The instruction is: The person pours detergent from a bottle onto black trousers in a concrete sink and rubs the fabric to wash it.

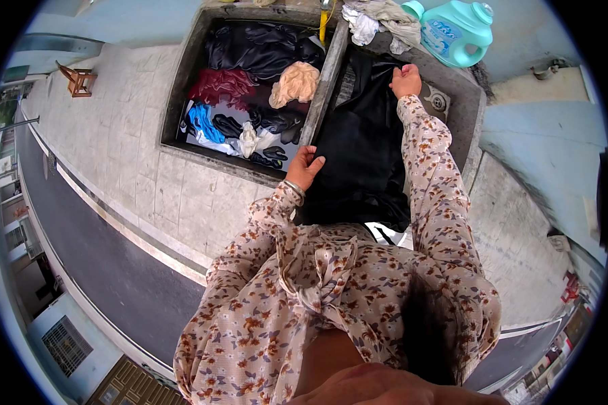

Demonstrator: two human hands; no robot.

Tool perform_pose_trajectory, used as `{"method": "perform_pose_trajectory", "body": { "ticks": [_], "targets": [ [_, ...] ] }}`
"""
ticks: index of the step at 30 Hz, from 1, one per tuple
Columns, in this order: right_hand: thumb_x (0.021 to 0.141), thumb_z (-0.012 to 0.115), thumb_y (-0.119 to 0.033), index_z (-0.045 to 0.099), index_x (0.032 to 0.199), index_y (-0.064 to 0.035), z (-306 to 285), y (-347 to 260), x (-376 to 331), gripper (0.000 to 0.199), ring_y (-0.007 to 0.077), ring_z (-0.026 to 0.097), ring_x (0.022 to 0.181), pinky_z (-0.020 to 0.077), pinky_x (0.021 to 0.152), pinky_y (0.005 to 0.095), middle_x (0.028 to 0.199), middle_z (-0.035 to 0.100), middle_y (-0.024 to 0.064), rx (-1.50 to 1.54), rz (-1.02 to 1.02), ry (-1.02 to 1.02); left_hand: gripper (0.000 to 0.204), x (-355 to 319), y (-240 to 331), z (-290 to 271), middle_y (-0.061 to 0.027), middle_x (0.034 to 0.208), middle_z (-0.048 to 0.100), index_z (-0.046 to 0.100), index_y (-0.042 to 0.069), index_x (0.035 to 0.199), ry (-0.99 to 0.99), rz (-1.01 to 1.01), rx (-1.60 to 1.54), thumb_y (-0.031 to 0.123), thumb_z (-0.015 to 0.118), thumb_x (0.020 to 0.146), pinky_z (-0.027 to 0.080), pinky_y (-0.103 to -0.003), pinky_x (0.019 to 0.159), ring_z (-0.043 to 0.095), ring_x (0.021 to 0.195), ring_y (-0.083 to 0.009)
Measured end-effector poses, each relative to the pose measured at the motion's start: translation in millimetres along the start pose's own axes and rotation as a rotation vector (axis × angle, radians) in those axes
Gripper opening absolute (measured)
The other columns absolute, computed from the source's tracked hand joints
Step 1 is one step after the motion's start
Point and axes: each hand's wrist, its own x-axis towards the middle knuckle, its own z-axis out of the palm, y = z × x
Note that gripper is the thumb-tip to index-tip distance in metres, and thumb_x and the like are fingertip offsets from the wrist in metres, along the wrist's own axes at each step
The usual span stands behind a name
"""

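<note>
A black garment (361,145) is spread over the right basin of a two-part stone sink (469,128) and hangs over its near edge. My left hand (305,167) grips the garment's left edge beside the divider. Farther off, my right hand (405,81) is closed on its upper right edge. The left basin holds dark water with soaking clothes: a black piece (250,47), a dark red piece (223,88), a peach cloth (295,84), a blue cloth (205,123) and several white and dark pieces. The garment hides most of the right basin's floor; a drain (437,101) shows beside my right forearm.
A turquoise detergent jug (456,34) stands at the back right rim, next to a heap of pale cloths (385,20). A yellow-handled tap (323,23) rises behind the divider. A wooden stool (78,79) stands on the paving at far left, and a road (108,236) runs past.
</note>
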Motion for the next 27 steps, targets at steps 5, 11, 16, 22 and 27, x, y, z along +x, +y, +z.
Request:
{"method": "perform_pose_trajectory", "body": {
  "ticks": [5,11,16,22,27],
  "targets": [
    [0.077,0.065,-0.024,0.044,0.121,0.0054,8.6,43.4,-18.2,0.058,0.0262,0.063,0.089,0.0492,0.077,0.0335,0.093,0.065,0.0145,-0.355,-0.013,-0.278,0.061,24.6,-19.7,-1.1,-0.0074,0.097,0.059,0.029,0.000,0.134,-0.049,0.158,0.439,0.020,0.062,0.086,0.046,-0.025,0.065,0.055,0.079,-0.0106],
    [0.081,0.061,-0.017,0.053,0.116,-0.0029,-38.7,-0.9,-118.4,0.039,0.0330,0.056,0.101,0.0447,0.088,0.0366,0.112,0.056,0.0179,-0.198,-0.586,-0.569,0.067,10.3,7.8,3.5,-0.0101,0.076,0.059,0.028,0.000,0.136,-0.050,-0.129,0.545,0.014,0.064,0.081,0.046,-0.028,0.054,0.062,0.067,-0.0183],
    [0.084,0.052,-0.048,0.039,0.135,-0.0259,-66.1,13.5,-169.1,0.057,0.0275,0.028,0.132,0.0250,0.104,0.0489,0.146,0.024,0.0111,-0.865,-0.383,-1.077,0.065,10.6,-0.9,2.4,-0.0092,0.068,0.057,0.033,0.008,0.135,-0.010,0.112,0.723,0.009,0.064,0.078,0.047,-0.029,0.054,0.061,0.062,-0.0179],
    [0.084,0.053,-0.044,0.039,0.135,-0.0211,-59.3,25.0,-161.0,0.057,0.0269,0.029,0.132,0.0255,0.104,0.0489,0.146,0.024,0.0092,-0.777,-0.270,-1.011,0.064,2.3,14.5,-18.4,-0.0129,0.078,0.062,0.037,0.007,0.132,0.068,0.299,0.892,0.012,0.068,0.076,0.049,-0.036,0.064,0.061,0.066,-0.0283],
    [0.084,0.056,-0.038,0.041,0.133,-0.0157,-81.2,1.7,-181.3,0.057,0.0277,0.035,0.128,0.0286,0.101,0.0444,0.139,0.036,0.0096,-0.462,-0.534,-0.845,0.077,-30.2,13.6,-14.0,-0.0142,0.095,0.064,0.030,0.001,0.133,0.000,0.348,1.130,0.034,0.069,0.076,0.047,-0.039,0.080,0.059,0.091,-0.0310]
  ]
}}
